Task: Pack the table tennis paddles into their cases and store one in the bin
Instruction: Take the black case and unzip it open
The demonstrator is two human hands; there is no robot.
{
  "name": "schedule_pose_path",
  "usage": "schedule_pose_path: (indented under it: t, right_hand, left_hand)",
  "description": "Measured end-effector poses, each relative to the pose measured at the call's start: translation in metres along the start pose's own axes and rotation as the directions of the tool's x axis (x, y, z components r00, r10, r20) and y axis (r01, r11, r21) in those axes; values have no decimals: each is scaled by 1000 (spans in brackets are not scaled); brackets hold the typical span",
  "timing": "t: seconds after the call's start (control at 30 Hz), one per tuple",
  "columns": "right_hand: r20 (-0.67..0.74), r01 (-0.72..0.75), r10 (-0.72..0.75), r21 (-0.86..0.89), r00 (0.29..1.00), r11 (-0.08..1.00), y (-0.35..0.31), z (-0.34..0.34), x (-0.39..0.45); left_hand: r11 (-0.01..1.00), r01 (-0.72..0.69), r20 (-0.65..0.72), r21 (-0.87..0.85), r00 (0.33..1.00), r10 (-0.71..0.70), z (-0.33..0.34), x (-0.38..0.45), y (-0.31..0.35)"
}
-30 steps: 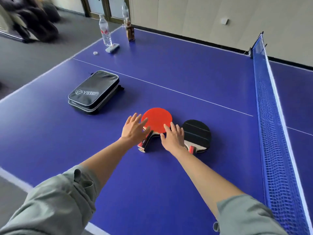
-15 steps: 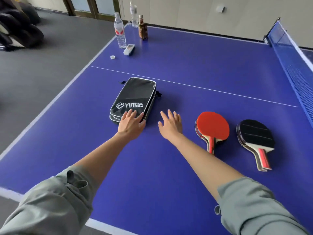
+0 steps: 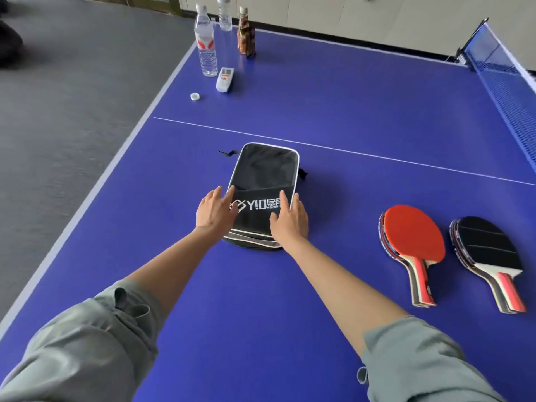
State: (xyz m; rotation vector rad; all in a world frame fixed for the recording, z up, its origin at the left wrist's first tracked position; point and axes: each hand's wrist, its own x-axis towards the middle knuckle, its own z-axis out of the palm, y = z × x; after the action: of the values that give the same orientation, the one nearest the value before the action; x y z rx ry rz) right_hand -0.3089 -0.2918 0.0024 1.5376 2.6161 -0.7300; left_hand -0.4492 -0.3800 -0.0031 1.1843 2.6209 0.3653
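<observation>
Both hands have advanced from just short of the case onto its near end, leaving the paddles behind on the right. Nearest the viewer, two forearms in rolled grey-green sleeves reach forward. Left hand (image 3: pixel 215 209), fingers extended and relaxed, lies against the near left edge of the black zippered paddle case (image 3: pixel 265 181); right hand (image 3: pixel 290 220), likewise flat-fingered, rests on the near right corner, and neither hand grips anything. Two white-piped layers show at the case's near end, so two stacked cases are likely. To the right, well apart from the case, lie the red-faced paddle stack (image 3: pixel 413 235) and, just beside it, the black-faced paddle stack (image 3: pixel 485 243), handles toward the viewer. Packing has therefore not begun; opening or separating the cases appears to be the step in hand. Farther off stand a water bottle (image 3: pixel 206 46), a remote control (image 3: pixel 225 79), a bottle cap (image 3: pixel 195 96) and a brown bottle (image 3: pixel 246 39), with the net (image 3: pixel 504 82) at far right. No bin is visible.
</observation>
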Motion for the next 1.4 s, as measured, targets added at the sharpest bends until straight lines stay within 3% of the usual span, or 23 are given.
schedule_pose_path:
  t: [0.1, 0.27, 0.53, 0.73, 0.93, 1.1, 1.4]
  right_hand:
    - [-29, -69, 73, 124, 997, 990, -1, 14, 7]
    - [-119, -56, 93, 285, 988, 957, 3, 27, 8]
    - [-177, -7, 97, 453, 979, 892, 40, 12, -34]
    - [-227, 48, 64, 456, 972, 888, 93, 2, -85]
    - [-168, 105, -26, 482, 985, 870, 166, -5, -143]
    - [-87, 131, -102, 460, 991, 878, 224, -15, -181]
    - [64, 193, -228, 343, 972, 919, 289, -29, -204]
  left_hand:
    - [992, 6, 51, -124, 999, 0, 14, 8, 3]
    - [953, 47, -13, -300, 999, -53, 29, 8, 8]
    - [949, 45, -14, -312, 999, -52, 25, -38, 21]
    - [933, 88, -18, -350, 995, -101, 33, -103, 59]
    - [904, 166, -37, -395, 980, -196, 62, -186, 104]
    - [804, 291, 4, -519, 941, -338, 94, -254, 145]
    - [664, 523, 240, -535, 847, -475, 144, -331, 191]
